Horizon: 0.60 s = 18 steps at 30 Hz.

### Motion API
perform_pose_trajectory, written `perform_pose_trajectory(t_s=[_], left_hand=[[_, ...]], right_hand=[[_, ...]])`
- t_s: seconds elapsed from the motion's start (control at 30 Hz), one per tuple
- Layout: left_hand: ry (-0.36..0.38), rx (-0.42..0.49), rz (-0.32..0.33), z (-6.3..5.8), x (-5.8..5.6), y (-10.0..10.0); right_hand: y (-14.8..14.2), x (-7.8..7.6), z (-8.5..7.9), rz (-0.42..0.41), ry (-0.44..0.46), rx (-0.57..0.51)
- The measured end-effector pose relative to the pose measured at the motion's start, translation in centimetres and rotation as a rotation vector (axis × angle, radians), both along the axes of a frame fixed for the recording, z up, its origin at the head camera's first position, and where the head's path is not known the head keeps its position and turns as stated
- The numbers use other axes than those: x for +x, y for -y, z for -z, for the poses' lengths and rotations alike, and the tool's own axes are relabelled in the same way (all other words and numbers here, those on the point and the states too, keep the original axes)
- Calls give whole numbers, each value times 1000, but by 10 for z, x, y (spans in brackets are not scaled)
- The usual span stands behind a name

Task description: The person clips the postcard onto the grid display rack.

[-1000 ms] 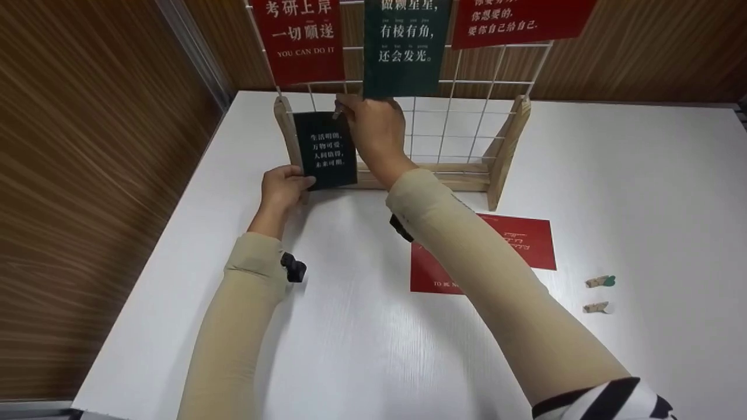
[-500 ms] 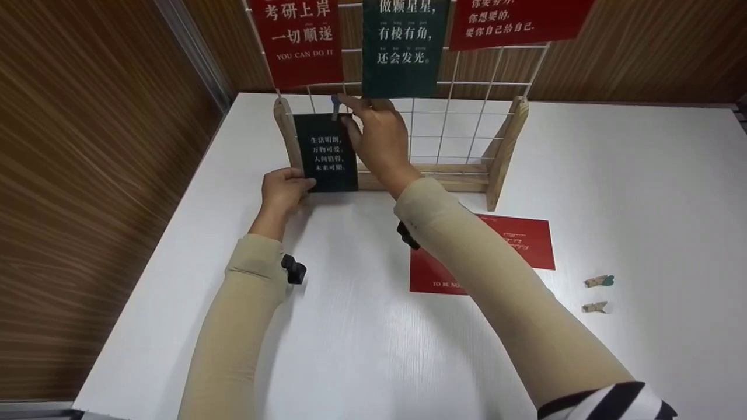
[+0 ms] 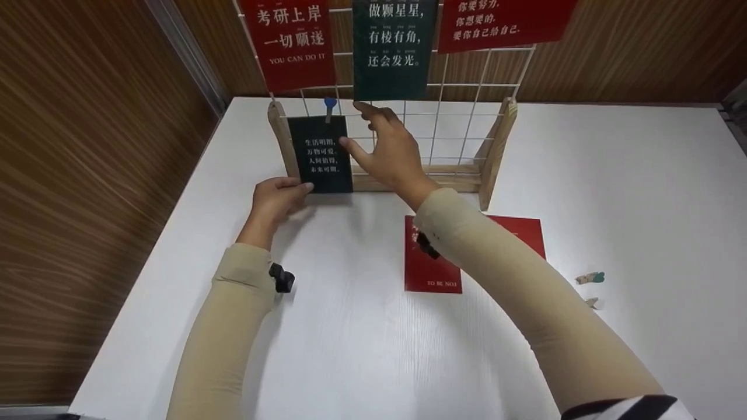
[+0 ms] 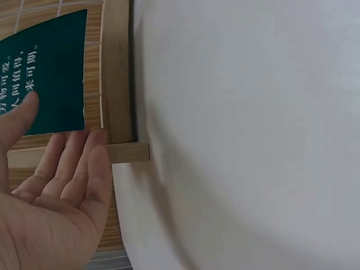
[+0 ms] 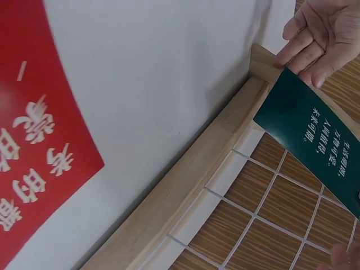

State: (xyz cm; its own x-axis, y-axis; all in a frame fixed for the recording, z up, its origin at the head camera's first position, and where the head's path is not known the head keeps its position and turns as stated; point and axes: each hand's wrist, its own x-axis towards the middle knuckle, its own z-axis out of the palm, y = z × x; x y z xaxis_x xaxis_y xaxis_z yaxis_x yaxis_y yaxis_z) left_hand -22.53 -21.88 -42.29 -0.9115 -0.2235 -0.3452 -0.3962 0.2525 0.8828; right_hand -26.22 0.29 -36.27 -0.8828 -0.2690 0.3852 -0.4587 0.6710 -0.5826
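Observation:
A small dark green card (image 3: 322,158) with white lettering hangs low at the left of a white wire grid (image 3: 446,125). A clothespin with a blue top (image 3: 330,108) sits at its upper edge. My left hand (image 3: 279,201) pinches the card's lower left corner; in the left wrist view the thumb (image 4: 22,115) lies over its front, with the fingertips at its edge. My right hand (image 3: 394,149) is off the clothespin, fingers spread and holding nothing. Its thumb is by the card's right edge; whether it touches cannot be told.
Above hang a red card (image 3: 296,64), a green card (image 3: 394,73) and another red card (image 3: 502,29). The grid stands in a wooden frame (image 3: 496,157). On the white table lie red cards (image 3: 433,271), partly under my right forearm, and two clothespins, one green-topped (image 3: 590,278).
My right hand has let go of the blue clothespin and drawn back right and down, its fingers spreading. The clothespin stays at the card's top. The left hand keeps its hold.

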Motion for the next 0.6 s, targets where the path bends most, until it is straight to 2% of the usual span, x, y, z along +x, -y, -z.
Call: perform_pose_trajectory(t_s=[0.13, 0.37, 0.6], left_hand=[[24, -2, 5, -2, 2, -1], [10, 44, -7, -3, 13, -4], [7, -29, 59, -4, 24, -13]], right_hand=[[-8, 6, 2, -49, 61, -38], [-18, 19, 6, -132, 162, -102], [-37, 33, 12, -167, 246, -102]])
